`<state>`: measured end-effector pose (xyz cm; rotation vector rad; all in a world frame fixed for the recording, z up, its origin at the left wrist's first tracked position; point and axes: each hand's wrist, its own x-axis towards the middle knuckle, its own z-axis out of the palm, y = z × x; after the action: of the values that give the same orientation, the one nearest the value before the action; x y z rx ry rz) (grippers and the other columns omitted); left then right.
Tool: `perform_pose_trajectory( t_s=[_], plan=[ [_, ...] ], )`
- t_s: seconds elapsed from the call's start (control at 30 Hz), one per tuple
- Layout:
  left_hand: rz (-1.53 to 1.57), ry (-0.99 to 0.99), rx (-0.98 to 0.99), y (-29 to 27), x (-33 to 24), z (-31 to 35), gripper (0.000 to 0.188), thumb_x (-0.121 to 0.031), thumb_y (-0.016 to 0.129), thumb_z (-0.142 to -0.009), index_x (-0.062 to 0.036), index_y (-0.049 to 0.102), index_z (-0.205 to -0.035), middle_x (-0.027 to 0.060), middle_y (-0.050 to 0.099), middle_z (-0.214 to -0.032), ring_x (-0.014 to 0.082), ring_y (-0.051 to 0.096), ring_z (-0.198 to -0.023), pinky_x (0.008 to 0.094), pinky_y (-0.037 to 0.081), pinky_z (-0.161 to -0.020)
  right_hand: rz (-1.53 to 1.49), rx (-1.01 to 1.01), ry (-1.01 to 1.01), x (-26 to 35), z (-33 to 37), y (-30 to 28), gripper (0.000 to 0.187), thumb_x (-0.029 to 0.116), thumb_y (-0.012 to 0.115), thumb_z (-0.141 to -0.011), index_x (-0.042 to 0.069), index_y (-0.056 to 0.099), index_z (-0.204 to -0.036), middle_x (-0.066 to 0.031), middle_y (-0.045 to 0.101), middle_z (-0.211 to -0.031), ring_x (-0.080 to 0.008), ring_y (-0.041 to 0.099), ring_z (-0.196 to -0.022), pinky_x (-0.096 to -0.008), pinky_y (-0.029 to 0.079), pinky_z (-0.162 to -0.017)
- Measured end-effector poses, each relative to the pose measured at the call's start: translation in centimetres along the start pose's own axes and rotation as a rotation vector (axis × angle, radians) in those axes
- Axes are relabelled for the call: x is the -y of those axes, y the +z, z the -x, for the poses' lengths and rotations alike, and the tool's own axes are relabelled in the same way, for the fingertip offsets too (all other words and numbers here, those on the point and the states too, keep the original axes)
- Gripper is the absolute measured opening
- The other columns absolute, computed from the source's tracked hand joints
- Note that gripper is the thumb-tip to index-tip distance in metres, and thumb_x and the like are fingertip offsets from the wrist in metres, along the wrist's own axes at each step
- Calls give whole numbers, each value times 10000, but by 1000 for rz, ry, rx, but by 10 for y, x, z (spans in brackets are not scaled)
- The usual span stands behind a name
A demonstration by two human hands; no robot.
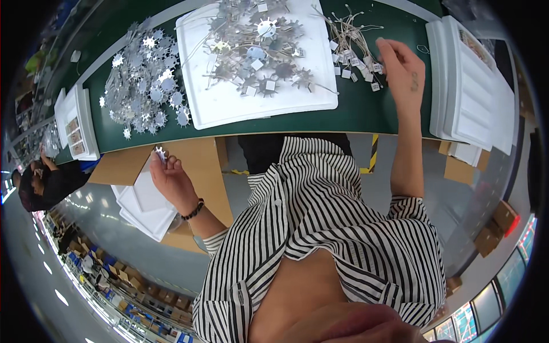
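My left hand (174, 184), with a dark bead bracelet at its wrist, is just in front of the table edge. Its thumb and fingers pinch a small shiny gear-shaped metal plate (160, 152). My right hand (405, 73) is over the table, at the right side of a bunch of thin wires with white tags (355, 56). Its fingers are curled in; anything between the fingertips is too small to make out. A heap of the same metal plates (146, 80) lies left of a white foam tray (263, 114). On the tray are several plates with wires and white tags attached (257, 54).
The green table (366, 114) has stacked white foam trays (466, 86) at its right end and another white foam tray (80, 123) at its left. Below the front edge stands an open cardboard box (200, 194) with white foam sheets (146, 206). Another person (46, 183) works far left.
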<state>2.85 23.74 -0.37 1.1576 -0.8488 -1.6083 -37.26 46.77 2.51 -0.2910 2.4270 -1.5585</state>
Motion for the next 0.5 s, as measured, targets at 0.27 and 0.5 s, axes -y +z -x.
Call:
perform_pose_trajectory(
  t_s=[0.27, 0.5],
  plan=[
    [194, -15, 226, 65, -7, 11, 114, -72, 592, -1009, -22, 577, -1110, 111, 650, -1031, 86, 494, -695, 174, 413, -598, -329, 87, 180, 1, -30, 25, 286, 302, 716, -935, 31, 758, -1021, 11, 583, -703, -32, 440, -558, -200, 285, -454],
    [-38, 34, 302, 154, -6, 28, 401, -32, 648, -952, -3, 548, -1339, 108, 632, -1031, 226, 703, -849, 266, 572, -753, -370, -78, -412, 35, -21, 54, 203, 190, 635, -984, 2, 712, -1001, -15, 616, -721, -80, 507, -610, -204, 395, -549]
  ],
)
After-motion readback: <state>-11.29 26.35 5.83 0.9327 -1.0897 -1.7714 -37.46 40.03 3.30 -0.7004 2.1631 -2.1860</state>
